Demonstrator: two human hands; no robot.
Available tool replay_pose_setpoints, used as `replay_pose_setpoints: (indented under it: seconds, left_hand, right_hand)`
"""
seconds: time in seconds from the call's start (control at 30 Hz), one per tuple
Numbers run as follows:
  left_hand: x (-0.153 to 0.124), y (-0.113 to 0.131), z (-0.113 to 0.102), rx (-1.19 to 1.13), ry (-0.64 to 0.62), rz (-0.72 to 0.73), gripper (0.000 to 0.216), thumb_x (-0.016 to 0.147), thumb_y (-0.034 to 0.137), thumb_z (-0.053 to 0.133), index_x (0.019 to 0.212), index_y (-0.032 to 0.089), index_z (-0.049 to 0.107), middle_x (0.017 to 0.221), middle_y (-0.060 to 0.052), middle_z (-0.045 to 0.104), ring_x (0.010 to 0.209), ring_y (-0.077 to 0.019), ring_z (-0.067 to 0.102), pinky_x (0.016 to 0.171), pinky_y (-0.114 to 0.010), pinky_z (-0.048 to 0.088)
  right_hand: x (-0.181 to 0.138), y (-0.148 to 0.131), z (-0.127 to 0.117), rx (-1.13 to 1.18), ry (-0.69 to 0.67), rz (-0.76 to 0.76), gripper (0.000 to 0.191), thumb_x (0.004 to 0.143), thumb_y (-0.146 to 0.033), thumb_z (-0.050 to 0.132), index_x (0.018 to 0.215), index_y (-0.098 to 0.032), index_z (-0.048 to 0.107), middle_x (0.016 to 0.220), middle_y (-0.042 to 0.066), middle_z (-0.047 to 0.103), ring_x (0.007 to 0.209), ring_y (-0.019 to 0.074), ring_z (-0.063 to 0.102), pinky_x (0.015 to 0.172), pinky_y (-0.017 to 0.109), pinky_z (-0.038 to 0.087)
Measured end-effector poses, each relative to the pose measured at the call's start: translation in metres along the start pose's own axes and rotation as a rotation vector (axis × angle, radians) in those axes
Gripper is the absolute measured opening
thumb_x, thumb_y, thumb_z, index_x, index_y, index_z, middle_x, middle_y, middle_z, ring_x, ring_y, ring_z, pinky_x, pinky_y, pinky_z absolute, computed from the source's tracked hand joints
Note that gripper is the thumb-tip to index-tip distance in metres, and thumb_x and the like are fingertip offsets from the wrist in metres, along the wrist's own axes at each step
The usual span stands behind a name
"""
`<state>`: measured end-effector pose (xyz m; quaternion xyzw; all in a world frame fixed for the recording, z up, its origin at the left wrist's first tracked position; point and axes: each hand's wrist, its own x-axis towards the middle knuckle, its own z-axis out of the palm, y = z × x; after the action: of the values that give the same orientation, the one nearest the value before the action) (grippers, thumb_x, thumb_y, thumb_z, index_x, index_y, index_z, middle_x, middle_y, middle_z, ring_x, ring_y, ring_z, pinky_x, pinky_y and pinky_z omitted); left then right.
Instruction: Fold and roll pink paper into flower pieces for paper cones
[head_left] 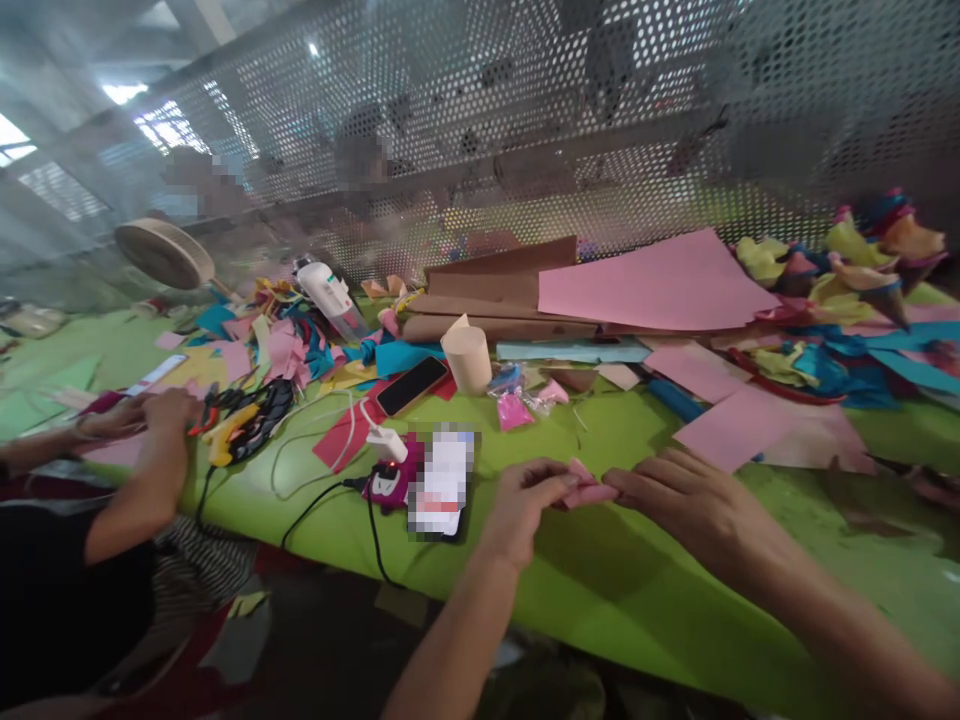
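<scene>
Between my two hands, above the front of the green table [570, 590], is a small folded piece of pink paper [589, 488]. My left hand [529, 500] pinches its left end between thumb and fingers. The fingers of my right hand [675, 500] close on its right end. Left of my hands lies a phone [442, 485] with a lit, blurred screen. Several pink paper sheets [742, 430] lie beyond my right hand.
A purple power strip [397, 478] trails black cables. A glue gun [232, 435], dark phone [412, 386], paper roll [471, 358] and bottle [330, 295] stand or lie farther back. A co-worker's hands [169, 410] are at left. Perforated panel [480, 130] stands behind.
</scene>
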<state>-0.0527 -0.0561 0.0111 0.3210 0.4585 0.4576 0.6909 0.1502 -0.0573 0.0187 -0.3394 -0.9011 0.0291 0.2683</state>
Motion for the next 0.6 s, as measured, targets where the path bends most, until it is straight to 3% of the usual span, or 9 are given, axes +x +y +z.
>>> replay_pose_setpoints:
  seconds: [0.1,0.3,0.6]
  left_hand:
    - [0.0,0.004,-0.003,0.052,-0.044,-0.051,0.026,0.057,0.037,0.086,0.068,0.016,0.076,0.068,-0.006,0.071,0.062,-0.0163,0.062,0.065,-0.029,0.047]
    - [0.001,0.005,-0.003,0.116,-0.017,-0.063,0.038,0.058,0.048,0.085,0.067,0.015,0.071,0.067,-0.004,0.069,0.064,-0.0145,0.063,0.062,-0.024,0.047]
    - [0.001,0.002,-0.011,0.133,-0.052,-0.024,0.032,0.066,0.042,0.082,0.075,0.012,0.075,0.078,-0.007,0.075,0.075,-0.0178,0.068,0.07,-0.026,0.053]
  right_hand:
    - [-0.003,0.001,-0.001,-0.023,-0.019,-0.019,0.034,0.103,-0.023,0.032,0.115,-0.023,0.064,0.077,0.005,0.063,0.066,0.0172,0.052,0.06,0.031,0.036]
    - [-0.004,0.002,-0.001,-0.006,-0.054,-0.009,0.034,0.101,-0.02,0.035,0.122,-0.024,0.061,0.083,0.006,0.063,0.071,0.0184,0.053,0.063,0.032,0.038]
    - [-0.006,0.007,0.005,0.044,-0.036,0.018,0.035,0.102,-0.019,0.034,0.123,-0.023,0.061,0.083,0.006,0.063,0.07,0.0182,0.053,0.061,0.031,0.038]
